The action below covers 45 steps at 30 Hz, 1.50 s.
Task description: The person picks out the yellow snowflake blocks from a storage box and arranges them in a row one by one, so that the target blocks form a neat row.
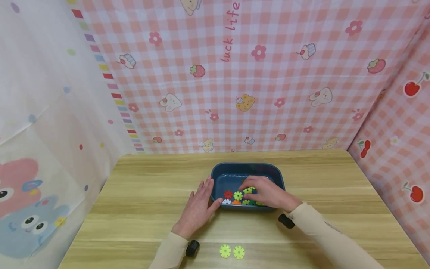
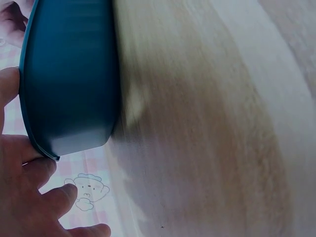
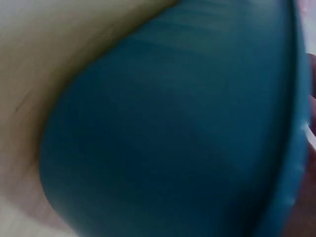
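Observation:
A dark blue rectangular tub [image 1: 228, 182] with rounded corners holds several snowflake-shaped plastic discs, gathered along its near side. A red disc [image 1: 228, 194], an orange disc [image 1: 236, 202], a white disc [image 1: 227, 201] and a yellow-green disc [image 1: 237, 195] show among them. My left hand [image 1: 197, 209] rests at the tub's left edge, fingers extended beside the wall and thumb at the near rim. Inside the tub, my right hand [image 1: 267, 192] has its thumb and forefinger down at the yellow-green discs; I cannot tell whether it pinches one.
Two yellow-green discs, a left one [image 1: 225, 251] and a right one [image 1: 239, 252], lie side by side on the wooden table [image 1: 151, 209] in front of the tub. A pink checked cloth [image 1: 235, 82] hangs behind the table, with more cloth at both sides.

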Tool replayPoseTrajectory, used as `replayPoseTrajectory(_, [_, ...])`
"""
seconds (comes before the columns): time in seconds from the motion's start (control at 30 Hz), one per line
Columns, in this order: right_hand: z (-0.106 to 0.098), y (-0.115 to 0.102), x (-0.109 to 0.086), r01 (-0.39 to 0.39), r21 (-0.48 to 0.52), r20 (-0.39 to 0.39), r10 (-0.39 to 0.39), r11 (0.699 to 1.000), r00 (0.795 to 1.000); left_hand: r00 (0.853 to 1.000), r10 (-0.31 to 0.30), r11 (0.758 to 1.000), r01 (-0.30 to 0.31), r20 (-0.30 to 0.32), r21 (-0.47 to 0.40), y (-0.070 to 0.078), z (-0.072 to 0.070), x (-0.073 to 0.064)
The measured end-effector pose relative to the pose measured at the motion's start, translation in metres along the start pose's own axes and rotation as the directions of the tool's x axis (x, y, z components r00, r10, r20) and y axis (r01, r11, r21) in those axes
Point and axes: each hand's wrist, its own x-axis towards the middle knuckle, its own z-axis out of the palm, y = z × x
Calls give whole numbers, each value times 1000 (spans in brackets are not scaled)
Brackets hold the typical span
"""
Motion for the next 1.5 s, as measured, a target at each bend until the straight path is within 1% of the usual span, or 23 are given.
replayPoseTrajectory(0.1, [4, 3, 5, -22, 18, 23, 21, 1000, 1000, 1000, 1, 1000, -1, 2, 3, 0, -1, 0])
replayPoseTrajectory(0.3, [12, 8, 11, -57, 26, 31, 56, 998, 998, 1000, 16, 1000, -16, 6, 21, 0, -1, 0])
replayPoseTrajectory(0.43, [18, 10, 15, -74, 21, 63, 73, 997, 995, 1000, 18, 1000, -18, 10, 12, 0, 1, -1])
replayPoseTrajectory(0.57, [21, 12, 19, -66, -2, 77, 66, 998, 995, 1000, 24, 1000, -24, -6, 12, 0, 3, -1])
replayPoseTrajectory(0.7, [21, 13, 22, -86, -15, 87, 87, 996, 992, 998, 49, 998, -48, -31, 36, 1, 1, 0])
replayPoseTrajectory(0.8, [23, 15, 23, -105, -7, 100, 105, 994, 989, 997, 65, 996, -63, -40, 59, 1, 1, 0])
replayPoseTrajectory(0.9, [26, 17, 23, -100, -5, 97, 100, 995, 990, 997, 65, 996, -62, -41, 70, 0, 2, 0])
replayPoseTrajectory(1.03, [28, 17, 25, -89, -26, 85, 91, 996, 992, 998, 55, 997, -52, -38, 61, -3, 5, 0])
replayPoseTrajectory(1.3, [30, 18, 29, -80, -74, 81, 86, 994, 993, 998, 56, 996, -55, -20, 65, -4, 3, 1])
replayPoseTrajectory(1.5, [31, 18, 30, -98, -99, 85, 106, 990, 991, 998, 56, 996, -55, -12, 67, -3, 2, 3])
